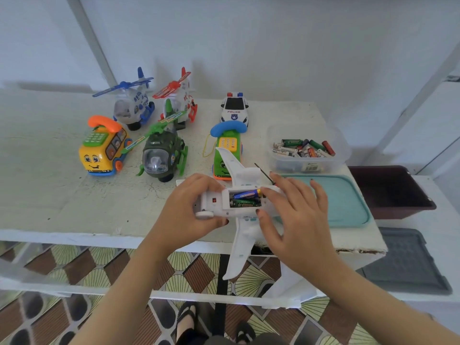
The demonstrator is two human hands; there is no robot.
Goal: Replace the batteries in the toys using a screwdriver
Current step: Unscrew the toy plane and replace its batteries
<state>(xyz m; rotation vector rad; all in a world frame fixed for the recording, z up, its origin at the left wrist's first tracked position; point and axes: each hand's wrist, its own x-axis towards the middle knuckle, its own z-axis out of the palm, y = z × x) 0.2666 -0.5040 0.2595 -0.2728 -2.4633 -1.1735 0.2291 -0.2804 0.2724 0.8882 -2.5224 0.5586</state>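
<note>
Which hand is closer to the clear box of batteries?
The right hand. It rests on the white toy plane in front of the battery box; the left hand grips the plane's other end, farther left.

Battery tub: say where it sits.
Head view, right side of the table: the battery tub sits behind the teal lid, right of the green phone toy.

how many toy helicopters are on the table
3: the blue helicopter at the back left, the red helicopter just right of it, and the green helicopter in front of both. None seems hidden.
</note>
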